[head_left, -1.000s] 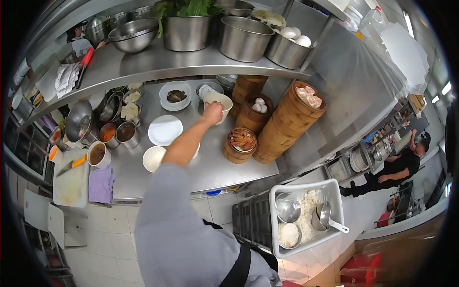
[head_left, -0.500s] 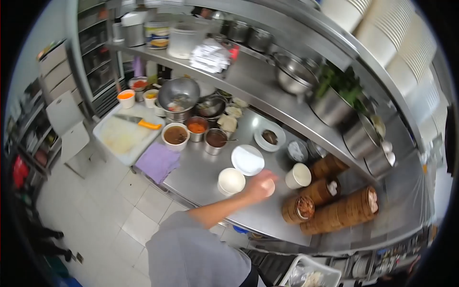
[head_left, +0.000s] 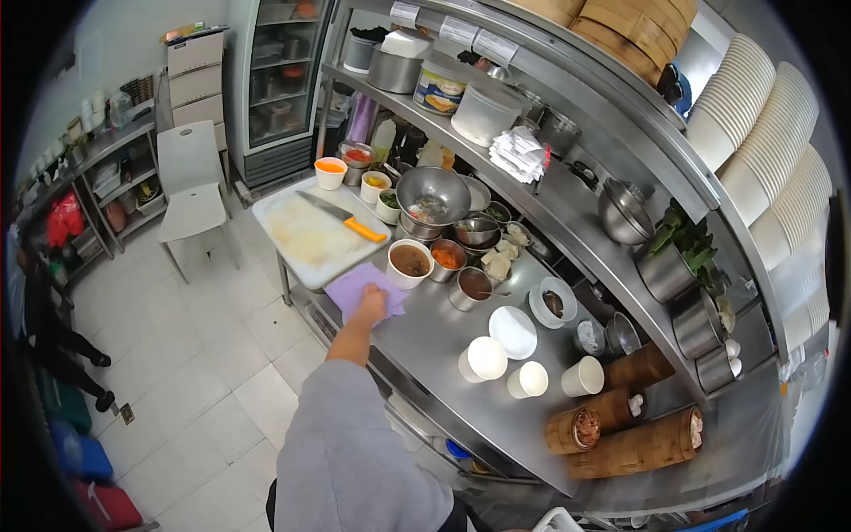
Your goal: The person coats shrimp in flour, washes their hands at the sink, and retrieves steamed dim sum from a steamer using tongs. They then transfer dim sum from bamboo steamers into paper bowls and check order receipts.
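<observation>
The left hand [head_left: 372, 306], partly curled, touches the purple cloth [head_left: 345, 288], which lies beside the cutting board [head_left: 306, 232] and extends from the fingers towards it; grip unconfirmed; right hand unseen, state undeterminable.

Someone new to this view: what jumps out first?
Probably the purple cloth at the worktop's near edge, with the person's hand on it. Then the orange-handled knife lying on the white cutting board just beyond. Far right, tall leaning stacks of white bowls tower above bamboo steamers lower down.
</observation>
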Demonstrator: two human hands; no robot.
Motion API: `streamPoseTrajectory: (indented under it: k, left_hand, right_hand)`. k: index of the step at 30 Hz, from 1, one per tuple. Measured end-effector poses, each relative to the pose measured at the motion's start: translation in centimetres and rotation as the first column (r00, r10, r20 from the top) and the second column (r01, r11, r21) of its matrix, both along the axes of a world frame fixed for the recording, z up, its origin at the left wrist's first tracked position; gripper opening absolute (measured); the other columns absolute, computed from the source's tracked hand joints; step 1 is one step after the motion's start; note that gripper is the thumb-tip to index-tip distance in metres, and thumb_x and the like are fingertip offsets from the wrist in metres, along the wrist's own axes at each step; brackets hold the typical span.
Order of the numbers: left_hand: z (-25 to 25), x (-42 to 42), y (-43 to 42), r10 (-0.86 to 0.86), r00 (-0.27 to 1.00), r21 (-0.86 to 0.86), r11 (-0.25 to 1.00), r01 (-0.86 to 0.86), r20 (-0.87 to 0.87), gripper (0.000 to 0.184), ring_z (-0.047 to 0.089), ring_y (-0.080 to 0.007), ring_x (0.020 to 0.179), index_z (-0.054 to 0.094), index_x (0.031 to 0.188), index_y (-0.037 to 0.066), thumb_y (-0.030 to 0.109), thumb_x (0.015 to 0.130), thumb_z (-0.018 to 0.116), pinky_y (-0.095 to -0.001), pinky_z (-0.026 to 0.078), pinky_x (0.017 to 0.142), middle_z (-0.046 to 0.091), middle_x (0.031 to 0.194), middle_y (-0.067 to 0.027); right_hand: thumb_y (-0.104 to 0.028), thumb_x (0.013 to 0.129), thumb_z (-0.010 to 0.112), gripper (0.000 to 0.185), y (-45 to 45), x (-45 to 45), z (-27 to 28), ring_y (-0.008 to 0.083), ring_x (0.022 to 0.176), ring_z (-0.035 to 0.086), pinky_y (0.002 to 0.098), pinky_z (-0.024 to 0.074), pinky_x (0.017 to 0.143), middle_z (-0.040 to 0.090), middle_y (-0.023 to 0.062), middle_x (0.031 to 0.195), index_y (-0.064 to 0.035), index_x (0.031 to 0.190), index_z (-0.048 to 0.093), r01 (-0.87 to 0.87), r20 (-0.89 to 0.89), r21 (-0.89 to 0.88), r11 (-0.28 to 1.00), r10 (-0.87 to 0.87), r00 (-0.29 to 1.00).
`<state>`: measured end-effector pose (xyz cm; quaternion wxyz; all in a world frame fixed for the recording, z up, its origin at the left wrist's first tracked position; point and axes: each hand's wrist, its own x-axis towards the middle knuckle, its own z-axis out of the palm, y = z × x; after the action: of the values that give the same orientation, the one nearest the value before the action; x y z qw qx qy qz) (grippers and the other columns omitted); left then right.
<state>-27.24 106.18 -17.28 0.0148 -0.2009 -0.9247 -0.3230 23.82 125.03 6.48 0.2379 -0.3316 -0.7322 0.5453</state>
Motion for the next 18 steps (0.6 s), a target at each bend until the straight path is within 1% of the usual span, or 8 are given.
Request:
streamPoseTrajectory:
  k: [4, 6, 9, 10, 13, 15, 16, 18]
  left_hand:
    - [1.0, -1.7, 1.8, -0.253, 0.963, -0.472, 0.84, 0.267, 0.095, 0.032, 0.052, -0.0339, 0.103, 0.065, 0.098, 0.009, 0.007, 0.066, 0.063, -0.0396, 0.043, 0.093, 0.057, 0.102, -0.0175]
    - [7.8, -2.2, 3.9, -0.293, 0.932, -0.037, 0.956, 0.292, -0.215, 0.027, 0.057, -0.0322, 0.091, 0.065, 0.096, 0.007, 0.006, 0.069, 0.062, -0.0392, 0.047, 0.084, 0.06, 0.089, -0.0168]
    - [28.6, 2.1, 2.2, -0.095, 0.864, 0.41, 0.851, 0.329, -0.495, 0.018, 0.062, -0.0307, 0.071, 0.064, 0.092, 0.002, 0.007, 0.075, 0.061, -0.0382, 0.05, 0.067, 0.062, 0.071, -0.016]
    - [35.9, 4.2, 2.2, 0.029, 0.796, 0.586, 0.692, 0.42, -0.605, 0.014, 0.062, -0.029, 0.071, 0.062, 0.089, 0.0, 0.005, 0.077, 0.062, -0.0366, 0.048, 0.062, 0.062, 0.076, -0.0156]
    - [53.2, 7.8, 4.6, 0.082, 0.445, 0.448, 0.299, 0.842, -0.892, 0.017, 0.062, -0.022, 0.076, 0.063, 0.094, 0.001, 0.002, 0.076, 0.064, -0.0317, 0.049, 0.066, 0.063, 0.085, -0.012]
    - [63.0, 8.3, 8.2, 0.213, 0.124, 0.191, 0.329, 0.925, -0.969, 0.019, 0.06, -0.0264, 0.08, 0.065, 0.093, 0.004, 0.007, 0.075, 0.066, -0.0334, 0.048, 0.072, 0.063, 0.086, -0.0111]
    - [67.4, 8.0, 10.6, 0.154, 0.158, 0.202, 0.334, 0.921, -0.975, 0.018, 0.058, -0.0302, 0.08, 0.065, 0.09, 0.005, 0.016, 0.076, 0.064, -0.0378, 0.047, 0.072, 0.062, 0.084, -0.0113]
    - [76.6, 7.2, 15.9, 0.321, 0.06, 0.155, 0.279, 0.948, -0.945, 0.018, 0.058, -0.0332, 0.082, 0.064, 0.086, 0.003, 0.016, 0.076, 0.056, -0.0441, 0.046, 0.074, 0.061, 0.083, -0.0151]
  right_hand:
    - [-0.027, 0.084, 0.056, 0.031, -2.0, -6.7, 1.5, 0.0248, 0.077, 0.06, 0.0372, 0.0501, 0.066, 0.062, 0.0124, 0.086, -0.0035, 0.104, 0.058, -0.179, -0.005, 0.065, 0.982, 0.18, 0.984]
    - [-0.027, 0.084, 0.056, 0.031, -2.5, -9.9, 2.2, 0.0248, 0.077, 0.06, 0.0372, 0.0501, 0.066, 0.062, 0.0123, 0.086, -0.0036, 0.104, 0.058, -0.241, -0.016, 0.105, 0.965, 0.244, 0.97]
    - [-0.027, 0.084, 0.056, 0.03, -2.8, -13.2, 3.2, 0.0247, 0.077, 0.06, 0.037, 0.0502, 0.066, 0.062, 0.0122, 0.086, -0.0036, 0.104, 0.058, -0.293, -0.004, 0.15, 0.944, 0.297, 0.955]
    - [-0.026, 0.084, 0.056, 0.03, -2.9, -13.9, 3.4, 0.0247, 0.076, 0.06, 0.037, 0.0502, 0.066, 0.062, 0.0122, 0.086, -0.0037, 0.104, 0.058, -0.299, 0.003, 0.161, 0.941, 0.302, 0.953]
    - [-0.026, 0.084, 0.056, 0.03, -2.8, -15.2, 3.2, 0.0246, 0.076, 0.06, 0.0369, 0.0502, 0.065, 0.062, 0.0121, 0.086, -0.0037, 0.103, 0.058, -0.275, 0.017, 0.174, 0.946, 0.276, 0.961]
    - [-0.026, 0.084, 0.056, 0.03, -2.5, -15.7, 3.0, 0.0246, 0.076, 0.06, 0.0368, 0.0502, 0.065, 0.062, 0.0121, 0.086, -0.0038, 0.103, 0.058, -0.241, 0.04, 0.184, 0.953, 0.238, 0.97]
    - [-0.026, 0.084, 0.055, 0.03, -2.4, -15.6, 2.6, 0.0246, 0.076, 0.06, 0.0368, 0.0503, 0.065, 0.062, 0.012, 0.086, -0.0038, 0.103, 0.058, -0.218, 0.048, 0.177, 0.96, 0.213, 0.976]
    - [-0.026, 0.084, 0.055, 0.03, -2.4, -15.5, 1.9, 0.0245, 0.076, 0.06, 0.0367, 0.0503, 0.065, 0.062, 0.012, 0.086, -0.0038, 0.103, 0.058, -0.173, 0.078, 0.168, 0.97, 0.162, 0.984]
